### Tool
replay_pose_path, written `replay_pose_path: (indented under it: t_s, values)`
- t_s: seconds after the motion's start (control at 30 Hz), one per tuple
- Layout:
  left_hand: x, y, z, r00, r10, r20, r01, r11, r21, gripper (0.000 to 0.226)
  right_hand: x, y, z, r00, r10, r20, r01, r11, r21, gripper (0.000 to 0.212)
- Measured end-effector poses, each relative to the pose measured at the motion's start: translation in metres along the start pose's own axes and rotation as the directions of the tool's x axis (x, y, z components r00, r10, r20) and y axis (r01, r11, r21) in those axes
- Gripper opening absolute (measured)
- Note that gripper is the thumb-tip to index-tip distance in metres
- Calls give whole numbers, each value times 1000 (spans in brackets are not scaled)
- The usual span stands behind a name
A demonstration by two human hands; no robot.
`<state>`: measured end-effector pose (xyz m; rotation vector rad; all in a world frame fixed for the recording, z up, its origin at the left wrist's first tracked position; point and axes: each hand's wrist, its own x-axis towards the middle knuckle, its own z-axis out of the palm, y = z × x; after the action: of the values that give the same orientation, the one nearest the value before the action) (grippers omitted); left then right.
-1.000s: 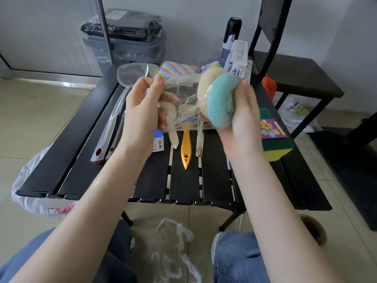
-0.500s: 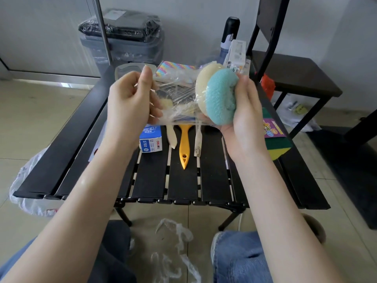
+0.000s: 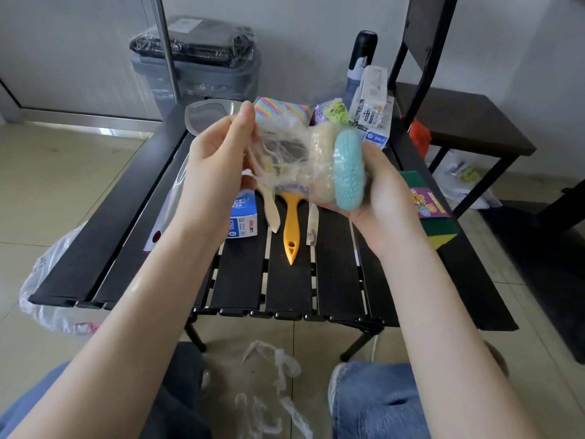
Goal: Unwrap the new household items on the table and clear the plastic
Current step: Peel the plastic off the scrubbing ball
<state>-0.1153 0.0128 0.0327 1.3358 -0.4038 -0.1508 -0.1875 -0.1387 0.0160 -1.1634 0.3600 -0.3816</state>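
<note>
Above the black slatted table [image 3: 285,289] my right hand [image 3: 384,198] grips a pair of round scrub pads, a teal pad [image 3: 348,172] in front and a cream pad [image 3: 323,153] behind it. Clear plastic wrap [image 3: 281,156] stretches from the pads to my left hand [image 3: 218,166], which pinches the loose end between thumb and fingers. The wrap still covers part of the cream pad. On the table lie a yellow-handled brush [image 3: 291,226], a blue staple box [image 3: 242,218] and a green-yellow sponge pack [image 3: 433,213].
Crumpled clear plastic [image 3: 269,384] lies on the floor between my knees. A white bag [image 3: 53,280] sits left of the table. A rainbow sponge [image 3: 281,112], white cartons [image 3: 373,106] and a metal spatula [image 3: 209,117] crowd the table's far side. A dark chair [image 3: 465,122] stands right, a grey bin [image 3: 196,64] behind.
My left hand has pulled the plastic out and down to the left, stretching it thin. My right hand has dropped slightly and turned the pads edge-on.
</note>
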Motion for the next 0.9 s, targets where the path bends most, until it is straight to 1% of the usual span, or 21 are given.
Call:
replay_pose_path:
  t_s: [0.07, 0.1, 0.13, 0.17, 0.2, 0.23, 0.27, 0.3, 0.37, 0.47, 0.53, 0.6, 0.7, 0.77, 0.8, 0.9]
  values:
    - [0, 2, 0, 996, -69, 63, 76, 990, -115, 44, -1, 3, 4, 996, -60, -65, 43, 971, -235, 23]
    - [0, 2, 1, 992, -87, 89, 98, 985, -138, 41, -2, 6, 8, 987, -132, -96, 96, 945, -311, 19]
    - [1, 2, 2, 991, -97, 94, 110, 984, -138, 38, -4, 9, 11, 959, -254, -122, 190, 902, -387, 17]
    - [1, 1, 2, 991, -106, 82, 116, 985, -128, 35, -6, 11, 14, 905, -408, -120, 312, 828, -467, 16]
    - [1, 0, 2, 991, -114, 64, 122, 984, -127, 34, -9, 13, 17, 837, -542, -74, 431, 737, -521, 16]
    - [1, -2, 2, 992, -119, 52, 125, 983, -132, 33, -11, 13, 20, 780, -626, 1, 529, 658, -536, 16]
    - [1, -3, 3, 992, -119, 50, 125, 982, -141, 33, -13, 13, 23, 751, -655, 82, 590, 611, -528, 16]
    - [0, -3, 3, 992, -113, 54, 120, 982, -148, 33, -15, 12, 26, 748, -647, 149, 614, 589, -525, 18]
    - [-1, -4, 4, 994, -84, 68, 94, 984, -154, 32, -18, 12, 31, 775, -591, 224, 602, 584, -544, 18]
    - [-4, -6, 6, 993, -17, 114, 28, 995, -94, 26, -17, 14, 31, 825, -501, 260, 554, 630, -544, 12]
    - [-5, -7, 6, 987, 21, 158, -17, 999, -31, 19, -16, 12, 28, 842, -462, 278, 534, 635, -558, 14]
    - [-4, -5, 4, 984, 55, 170, -60, 998, 24, 17, -15, 8, 25, 851, -445, 280, 520, 635, -571, 13]
    - [0, -5, -1, 988, 77, 130, -86, 994, 65, 19, -14, 3, 20, 872, -408, 270, 486, 660, -573, 8]
    - [0, -8, 1, 995, 47, 91, -51, 998, 47, 21, -14, 3, 19, 886, -388, 254, 462, 686, -562, 11]
    - [-1, -11, 3, 997, 41, 72, -46, 997, 65, 23, -14, 3, 19, 896, -368, 249, 443, 704, -556, 14]
    - [1, -17, 5, 997, 76, 14, -78, 976, 201, 25, -14, 3, 18, 934, -264, 243, 353, 793, -497, 15]
